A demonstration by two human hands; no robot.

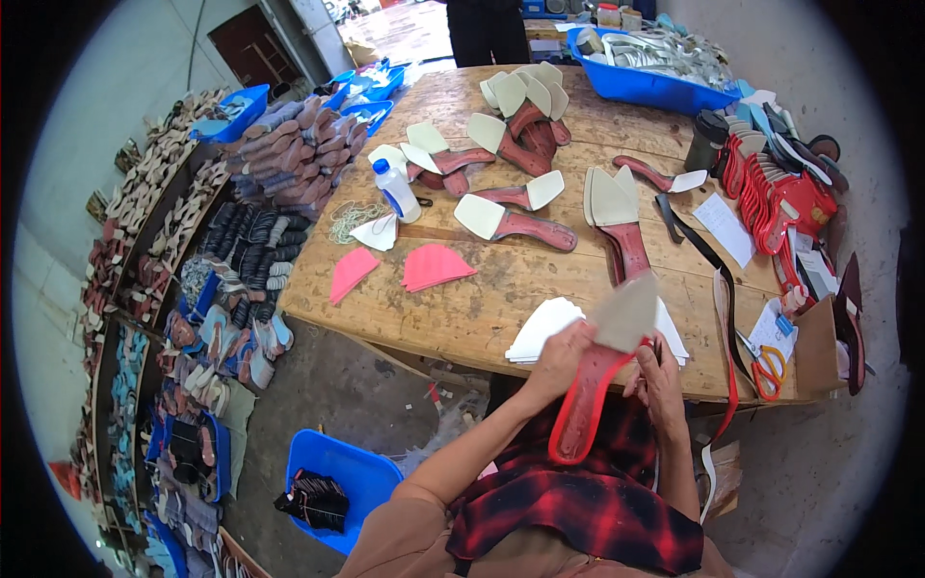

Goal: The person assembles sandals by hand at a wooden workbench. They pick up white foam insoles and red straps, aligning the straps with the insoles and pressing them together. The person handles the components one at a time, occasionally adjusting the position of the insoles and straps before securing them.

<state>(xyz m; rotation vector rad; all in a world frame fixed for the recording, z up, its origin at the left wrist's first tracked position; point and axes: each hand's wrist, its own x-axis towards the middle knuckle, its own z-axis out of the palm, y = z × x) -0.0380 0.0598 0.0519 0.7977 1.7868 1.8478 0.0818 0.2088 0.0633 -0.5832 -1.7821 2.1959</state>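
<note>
A red insole (582, 412) with a pale toe piece (624, 313) tilts over the table's front edge, its heel end toward me. My left hand (564, 360) is closed on its left side, where the red part meets the pale one. My right hand (659, 380) is closed at its right edge, fingers partly hidden behind it. The pale toe piece is smeared by motion. Beneath it on the table lie white cut pieces (541, 329). Just beyond, more red insoles with pale toe pieces (614, 200) lie stacked.
Pink cut pieces (436, 267), a white bottle with a blue cap (395, 190) and more insoles (536, 229) lie on the wooden table (366, 313). Orange-handled scissors (769, 371) and a black strap (711, 252) are at right. A blue bin (374, 464) stands on the floor.
</note>
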